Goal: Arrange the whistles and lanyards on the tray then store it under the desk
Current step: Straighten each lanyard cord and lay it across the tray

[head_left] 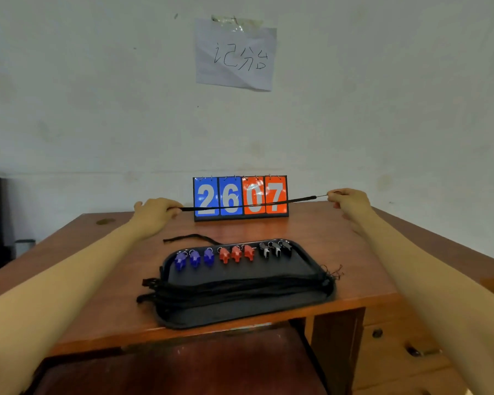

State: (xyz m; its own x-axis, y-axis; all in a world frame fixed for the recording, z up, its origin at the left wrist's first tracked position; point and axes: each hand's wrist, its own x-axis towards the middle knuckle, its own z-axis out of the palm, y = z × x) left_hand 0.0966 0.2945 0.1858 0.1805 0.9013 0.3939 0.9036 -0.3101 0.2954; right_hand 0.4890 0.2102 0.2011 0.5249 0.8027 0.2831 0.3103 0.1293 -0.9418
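Black woven cord, a lanyard [248,204], is stretched taut between both hands above the far part of the desk [362,252]. The left hand [154,213] pinches one end with fingers closed on it, and the right hand [347,199] pinches the other end, where a thin metal piece shows at the fingertips.

Nearer, a dark rounded-corner tray [311,302] sits at the near edge of the reddish-brown wooden desk. Along its far side runs a row of glossy plastic whistles, each with a small metal ring: three blue whistles [194,258] at the left, three red whistles [236,253] in the middle, three black whistles [275,248] at the right. Across the tray's near half lies a flat bundle of black lanyards [234,292], with frayed ends past the right rim. One loose cord [191,238] lies on the desk just beyond the tray.

Behind stands a flip scoreboard [241,198], blue cards reading 26, orange-red reading 07. On the wall a creased paper sheet [236,54] bears handwritten characters, "记分台".
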